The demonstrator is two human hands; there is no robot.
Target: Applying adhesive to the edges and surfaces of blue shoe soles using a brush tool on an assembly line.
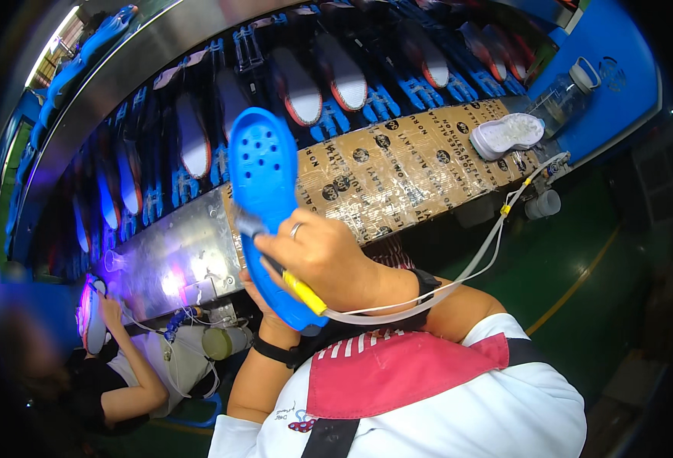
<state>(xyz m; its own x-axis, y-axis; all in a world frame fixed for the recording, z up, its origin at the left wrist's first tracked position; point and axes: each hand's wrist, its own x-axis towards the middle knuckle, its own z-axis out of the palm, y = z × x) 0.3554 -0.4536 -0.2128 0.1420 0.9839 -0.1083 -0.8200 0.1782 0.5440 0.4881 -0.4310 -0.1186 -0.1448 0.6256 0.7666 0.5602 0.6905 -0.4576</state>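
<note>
Head: right fingers grip brush, left fingers blue sole; clear jug, contents unclear.

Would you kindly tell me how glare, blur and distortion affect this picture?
Head view: pink-purple glare on the metal counter; whitish shine on the taped cardboard; brush tip smeared by the right hand, while the blue sole looks fairly sharp; fisheye curvature, with black corners.

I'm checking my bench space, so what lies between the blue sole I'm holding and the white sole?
In the head view, glossy brown cardboard with dark printing lies between the blue sole and the white sole.
</note>
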